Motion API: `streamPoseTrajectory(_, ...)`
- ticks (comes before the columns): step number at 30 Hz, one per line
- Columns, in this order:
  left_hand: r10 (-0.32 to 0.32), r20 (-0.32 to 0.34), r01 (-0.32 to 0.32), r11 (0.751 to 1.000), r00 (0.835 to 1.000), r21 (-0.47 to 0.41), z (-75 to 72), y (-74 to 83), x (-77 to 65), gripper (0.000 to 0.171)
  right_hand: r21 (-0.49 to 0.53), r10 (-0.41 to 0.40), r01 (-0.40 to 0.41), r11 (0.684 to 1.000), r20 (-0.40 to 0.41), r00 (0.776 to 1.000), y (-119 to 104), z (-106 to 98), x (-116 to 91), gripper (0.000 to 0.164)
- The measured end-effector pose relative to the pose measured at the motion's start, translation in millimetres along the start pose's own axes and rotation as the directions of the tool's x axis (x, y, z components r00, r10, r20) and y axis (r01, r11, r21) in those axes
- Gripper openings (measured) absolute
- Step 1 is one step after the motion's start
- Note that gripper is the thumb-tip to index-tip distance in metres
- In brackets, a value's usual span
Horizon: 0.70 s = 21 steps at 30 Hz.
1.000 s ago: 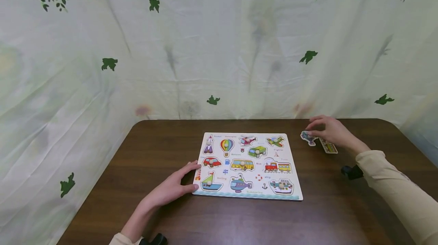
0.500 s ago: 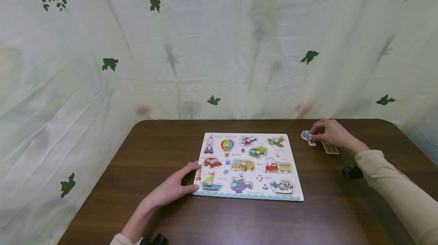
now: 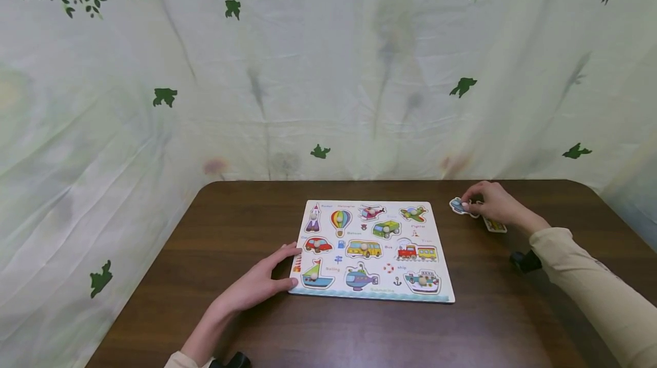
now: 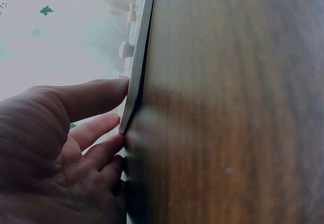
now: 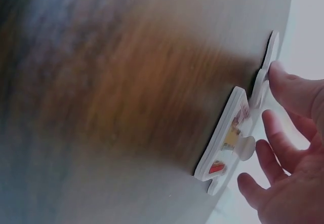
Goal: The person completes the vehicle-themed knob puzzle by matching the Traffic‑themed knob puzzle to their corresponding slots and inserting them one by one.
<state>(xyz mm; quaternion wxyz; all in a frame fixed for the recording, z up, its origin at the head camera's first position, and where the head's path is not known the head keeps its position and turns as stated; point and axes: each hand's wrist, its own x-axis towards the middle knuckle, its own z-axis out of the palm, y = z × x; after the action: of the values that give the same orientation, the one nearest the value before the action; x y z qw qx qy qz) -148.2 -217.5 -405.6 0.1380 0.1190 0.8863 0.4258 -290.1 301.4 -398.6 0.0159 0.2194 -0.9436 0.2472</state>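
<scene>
A white peg puzzle board (image 3: 390, 268) with vehicle pictures lies flat on the table. My left hand (image 3: 254, 282) rests at its left edge; the left wrist view shows the thumb (image 4: 96, 95) on top of the edge and fairly straight fingers beside it. To the right of the board, my right hand (image 3: 494, 202) pinches a blue-and-white puzzle piece (image 3: 456, 206) with thumb and fingertips, low over the table. Part of this piece is hidden behind the fingers. Under the hand lies a rectangular puzzle piece (image 5: 230, 133) with a round knob (image 5: 246, 148).
The brown table (image 3: 231, 214) ends at a pale curtain (image 3: 328, 71) with leaf prints. Another piece edge (image 5: 214, 185) shows beneath the rectangular one in the right wrist view. Round knobs (image 4: 125, 49) stand up from the board.
The blue-and-white piece has turned a little under the right hand's fingertips. The right hand has shifted slightly toward me. Board and left hand have stayed in place.
</scene>
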Motion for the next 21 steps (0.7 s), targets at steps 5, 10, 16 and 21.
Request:
streamPoseTrajectory(5,0.003,-0.002,-0.003,1.0,1.0,-0.004,0.5,0.5,-0.5,0.057,-0.009,-0.002,0.002,1.0,-0.002,1.0,-2,2,0,0.004)
streamPoseTrajectory(10,0.002,-0.004,-0.002,1.0,1.0,-0.005,0.3,0.6,-0.7,0.057,0.013,-0.013,0.013,1.0,-0.01,1.0,-9,3,-2,0.005)
streamPoseTrajectory(16,0.007,-0.002,-0.007,1.0,1.0,-0.005,0.3,0.4,-0.6,0.056,0.032,-0.056,0.057,0.998,-0.026,0.998,-21,5,-6,0.006)
streamPoseTrajectory(21,0.008,0.002,-0.008,1.0,1.0,-0.004,0.2,0.3,-0.2,0.056,0.054,-0.116,0.118,0.992,-0.042,0.992,-28,5,-9,0.008)
